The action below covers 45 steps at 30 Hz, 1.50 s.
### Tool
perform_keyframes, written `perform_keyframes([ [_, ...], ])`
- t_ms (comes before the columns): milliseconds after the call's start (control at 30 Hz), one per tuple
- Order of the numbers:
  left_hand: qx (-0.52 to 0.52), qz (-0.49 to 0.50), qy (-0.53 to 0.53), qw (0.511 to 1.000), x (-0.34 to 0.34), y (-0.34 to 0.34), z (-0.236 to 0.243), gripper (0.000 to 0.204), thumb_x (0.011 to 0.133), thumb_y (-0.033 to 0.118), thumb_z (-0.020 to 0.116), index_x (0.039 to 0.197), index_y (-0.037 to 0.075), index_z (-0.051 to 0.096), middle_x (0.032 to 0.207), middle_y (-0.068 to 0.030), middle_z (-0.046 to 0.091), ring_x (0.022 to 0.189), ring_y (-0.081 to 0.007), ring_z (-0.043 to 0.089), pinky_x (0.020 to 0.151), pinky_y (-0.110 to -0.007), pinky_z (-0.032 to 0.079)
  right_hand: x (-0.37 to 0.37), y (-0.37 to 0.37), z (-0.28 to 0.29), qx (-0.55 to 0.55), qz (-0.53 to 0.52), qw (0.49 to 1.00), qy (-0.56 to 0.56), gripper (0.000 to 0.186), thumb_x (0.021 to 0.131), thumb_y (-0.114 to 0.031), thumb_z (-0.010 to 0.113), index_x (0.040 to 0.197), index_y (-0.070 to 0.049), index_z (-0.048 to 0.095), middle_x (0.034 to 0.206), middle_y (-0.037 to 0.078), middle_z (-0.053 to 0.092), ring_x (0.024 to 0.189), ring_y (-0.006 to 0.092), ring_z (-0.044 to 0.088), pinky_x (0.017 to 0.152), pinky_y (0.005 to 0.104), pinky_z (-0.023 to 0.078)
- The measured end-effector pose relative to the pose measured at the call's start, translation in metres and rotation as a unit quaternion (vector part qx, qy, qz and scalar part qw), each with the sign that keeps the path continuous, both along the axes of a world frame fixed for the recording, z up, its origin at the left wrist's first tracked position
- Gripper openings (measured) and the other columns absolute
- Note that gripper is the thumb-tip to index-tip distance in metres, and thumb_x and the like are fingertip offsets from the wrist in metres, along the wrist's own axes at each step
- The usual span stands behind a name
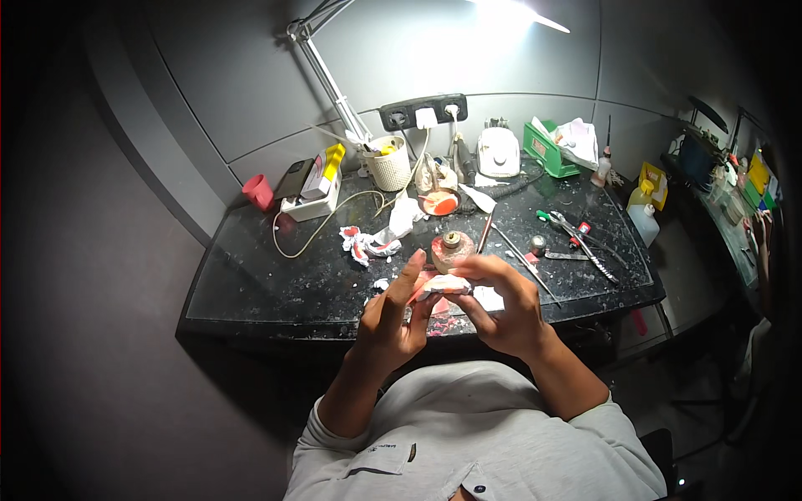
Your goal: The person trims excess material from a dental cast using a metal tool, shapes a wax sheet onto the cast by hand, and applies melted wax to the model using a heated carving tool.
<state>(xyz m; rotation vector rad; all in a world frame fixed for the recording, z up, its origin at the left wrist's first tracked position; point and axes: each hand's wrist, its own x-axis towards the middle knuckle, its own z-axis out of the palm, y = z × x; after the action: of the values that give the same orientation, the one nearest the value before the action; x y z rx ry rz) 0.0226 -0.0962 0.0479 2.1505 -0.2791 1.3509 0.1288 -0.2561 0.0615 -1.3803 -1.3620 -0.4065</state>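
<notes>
My left hand (393,321) and my right hand (505,305) hold a small white and pink-orange piece (444,284) between their fingertips, low over the desk's front part. Its exact shape is too small to make out. Just behind it stands a stained glass spirit burner (444,250) with a metal neck. Farther back sits a round dish with bright orange material (443,203). Thin tools (522,260) lie right of the burner. Red-stained crumpled tissue (359,245) is left of it, and a pink scrap (440,307) lies under my hands.
The dark desk (234,296) carries a pink cup (257,193), white box (307,204), pen holder (388,174), white device (498,153), green bin (543,154) and pliers (576,234). A lamp arm (326,75) hangs above. Another workbench with a person's hand (762,225) is at right.
</notes>
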Motion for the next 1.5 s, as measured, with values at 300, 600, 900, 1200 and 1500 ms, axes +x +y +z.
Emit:
perform_keyframes([
  [300, -0.122, -0.113, 0.003, 0.986, 0.001, -0.004, -0.002, 0.033, 0.084, -0.006, 0.075, 0.114, -0.001, 0.061, 0.097, -0.0188, 0.07, 0.085, -0.0287, 0.072, 0.078, -0.033, 0.057, 0.002, 0.003, -0.002, 0.042, -0.019, 0.998, -0.049, 0.034, 0.078, 0.005, 0.078, 0.11, -0.003, 0.068, 0.101, 0.014, 0.07, 0.085, 0.0266, 0.069, 0.072, 0.0345, 0.057],
  [600, -0.042, -0.078, -0.015, 0.996, 0.005, -0.008, 0.003, 0.028, 0.084, -0.007, 0.074, 0.109, 0.001, 0.066, 0.094, -0.0176, 0.07, 0.079, -0.0254, 0.071, 0.069, -0.031, 0.057, 0.01, 0.002, -0.001, 0.082, -0.016, 0.988, -0.127, 0.044, 0.077, 0.009, 0.078, 0.117, 0.001, 0.06, 0.108, 0.018, 0.072, 0.083, 0.0265, 0.071, 0.074, 0.0343, 0.058],
  [900, 0.004, -0.026, 0.026, 0.999, 0.005, -0.011, 0.018, 0.03, 0.086, -0.009, 0.07, 0.113, 0.002, 0.063, 0.095, -0.0178, 0.069, 0.08, -0.0241, 0.071, 0.069, -0.031, 0.059, 0.006, 0.0, -0.001, 0.073, -0.036, 0.993, -0.085, 0.031, 0.078, 0.007, 0.077, 0.107, 0.0, 0.068, 0.103, 0.017, 0.07, 0.087, 0.0307, 0.07, 0.072, 0.0357, 0.058],
  [1200, 0.043, -0.06, 0.027, 0.997, 0.008, -0.001, 0.011, 0.032, 0.089, 0.0, 0.071, 0.119, 0.005, 0.061, 0.097, -0.0173, 0.067, 0.079, -0.0298, 0.069, 0.066, -0.035, 0.056, 0.001, 0.005, -0.008, 0.125, -0.032, 0.991, 0.027, 0.029, 0.08, 0.007, 0.075, 0.107, 0.0, 0.067, 0.107, 0.016, 0.069, 0.088, 0.0293, 0.071, 0.072, 0.0361, 0.058],
  [1500, 0.036, -0.082, 0.039, 0.995, 0.0, 0.005, 0.004, 0.039, 0.087, -0.005, 0.07, 0.124, 0.003, 0.059, 0.103, -0.0185, 0.07, 0.084, -0.0309, 0.07, 0.073, -0.037, 0.056, 0.001, -0.005, 0.005, 0.036, -0.044, 0.998, -0.039, 0.027, 0.079, 0.007, 0.074, 0.104, -0.002, 0.07, 0.1, 0.014, 0.073, 0.085, 0.0264, 0.073, 0.074, 0.0331, 0.058],
])
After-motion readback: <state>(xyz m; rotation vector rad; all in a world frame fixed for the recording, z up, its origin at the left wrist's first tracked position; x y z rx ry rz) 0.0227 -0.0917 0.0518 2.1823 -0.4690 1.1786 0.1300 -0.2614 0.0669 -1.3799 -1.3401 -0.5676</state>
